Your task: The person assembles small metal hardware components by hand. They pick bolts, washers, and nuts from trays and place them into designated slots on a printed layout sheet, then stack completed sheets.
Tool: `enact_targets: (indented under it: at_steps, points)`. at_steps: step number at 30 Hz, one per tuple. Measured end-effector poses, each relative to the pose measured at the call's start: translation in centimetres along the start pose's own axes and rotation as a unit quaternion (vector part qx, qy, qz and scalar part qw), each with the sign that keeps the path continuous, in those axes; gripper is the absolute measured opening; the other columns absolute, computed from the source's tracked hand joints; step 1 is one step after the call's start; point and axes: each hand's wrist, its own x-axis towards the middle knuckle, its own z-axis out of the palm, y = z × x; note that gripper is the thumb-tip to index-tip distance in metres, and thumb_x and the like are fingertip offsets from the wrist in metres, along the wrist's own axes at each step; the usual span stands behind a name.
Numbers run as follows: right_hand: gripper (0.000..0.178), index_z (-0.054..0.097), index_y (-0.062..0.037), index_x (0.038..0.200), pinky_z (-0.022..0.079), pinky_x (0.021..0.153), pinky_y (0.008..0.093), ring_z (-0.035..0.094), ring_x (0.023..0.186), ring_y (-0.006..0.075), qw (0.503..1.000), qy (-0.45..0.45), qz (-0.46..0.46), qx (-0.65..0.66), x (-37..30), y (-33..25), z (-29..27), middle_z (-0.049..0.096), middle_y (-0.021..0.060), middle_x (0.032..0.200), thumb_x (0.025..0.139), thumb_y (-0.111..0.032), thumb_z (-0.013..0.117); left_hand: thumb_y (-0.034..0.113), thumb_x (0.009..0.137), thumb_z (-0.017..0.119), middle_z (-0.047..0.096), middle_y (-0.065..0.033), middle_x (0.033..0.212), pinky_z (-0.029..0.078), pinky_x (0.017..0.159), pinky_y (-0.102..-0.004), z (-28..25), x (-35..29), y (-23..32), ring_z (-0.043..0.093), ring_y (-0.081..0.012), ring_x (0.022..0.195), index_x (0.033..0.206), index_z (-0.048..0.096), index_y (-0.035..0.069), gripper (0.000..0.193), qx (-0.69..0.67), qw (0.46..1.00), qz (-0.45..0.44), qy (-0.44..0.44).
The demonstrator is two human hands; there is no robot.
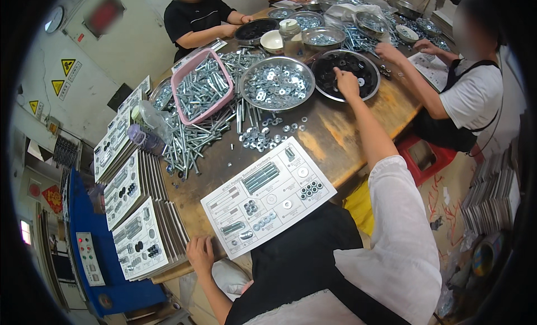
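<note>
Black apron [302, 258]: closest to the camera, lying below and between both hands, with a loose white sleeve [400, 207] running up to the right one.
Dark-filled bowl [335, 99]: right under the right hand [348, 81], metal rim, loaded with small black parts [330, 81]. That's where the reaching is.
Right-hand grip: fingertips dipped in among the black bits; honestly can't tell if they're pinched on one or apart.
Left-hand grip: left hand [200, 254] sits loose at the table's near edge, fingers slightly apart, holding nothing I can make out.
Hardware card [302, 205]: between the hands, tilted, near edge by the apron, covered in bolts, nuts and washers.
Washer bowl [278, 108]: just left of the right hand, shiny and full; loose washers [257, 137] spill on the wooden table [341, 129] below it.
Pink basket [212, 111]: farther left of the right hand, heaped with bolts, more bolts piled around it.
Card stacks [172, 235]: just left of and beyond the left hand.
Co-worker [475, 95]: right of the right hand, white shirt, black apron.
Red stool [422, 160]: right of the reaching forearm.
</note>
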Motion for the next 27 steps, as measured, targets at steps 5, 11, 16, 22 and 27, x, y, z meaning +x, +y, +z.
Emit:
enact_targets:
  at_steps: [5,11,16,22,27]
  points:
    - [0.037,0.057,-0.0025,0.108,0.059,0.066,0.0333,0.065,0.083,0.0279,0.687,0.004,0.335,0.645,4.8,5.0,1.4,0.065,0.0131,0.089,0.097,-0.037,0.052,0.011,0.085,0.066,0.063,-0.0097,0.085,0.045,0.070,-0.0401,0.1,-0.3,-0.3,0.058,-0.0308,0.077,0.086,0.067,0.006,0.005,-0.006,1.000,-0.015,-0.006]
    - [0.040,0.055,0.0096,0.115,0.061,0.078,0.0406,0.064,0.086,0.0312,0.350,-0.114,0.382,0.848,5.6,6.3,0.1,0.063,0.0197,0.097,0.103,-0.025,0.039,0.010,0.084,0.066,0.062,-0.0102,0.084,0.045,0.067,-0.0410,0.6,-0.4,0.0,0.057,-0.0311,0.074,0.084,0.066,0.005,0.005,-0.021,1.000,-0.008,0.002]
    - [0.028,0.060,0.0067,0.107,0.058,0.084,0.0410,0.064,0.087,0.0297,0.437,-0.025,0.335,0.834,4.5,5.3,0.4,0.063,0.0184,0.095,0.100,-0.015,0.044,0.010,0.084,0.066,0.061,-0.0112,0.081,0.044,0.066,-0.0412,1.0,0.2,0.2,0.056,-0.0314,0.072,0.084,0.066,0.004,0.006,-0.018,1.000,-0.008,0.007]
    - [0.023,0.050,-0.0096,0.068,0.037,0.042,0.0194,0.041,0.047,0.0079,0.327,-0.205,0.295,0.874,4.3,6.2,-1.7,0.045,-0.0016,0.060,0.090,-0.015,0.057,0.010,0.084,0.065,0.058,-0.0123,0.079,0.043,0.065,-0.0424,1.7,0.6,0.0,0.055,-0.0333,0.073,0.084,0.066,0.004,0.006,-0.034,0.999,-0.007,0.007]
    - [0.019,0.049,-0.0049,0.072,0.039,0.045,0.0186,0.043,0.052,0.0076,0.244,-0.332,0.291,0.864,-1.5,1.7,-3.4,0.044,0.0008,0.064,0.090,-0.005,0.055,0.010,0.083,0.066,0.059,-0.0129,0.082,0.045,0.065,-0.0390,1.9,0.0,0.1,0.057,-0.0325,0.074,0.092,0.067,0.003,0.012,-0.126,0.990,-0.059,-0.015]
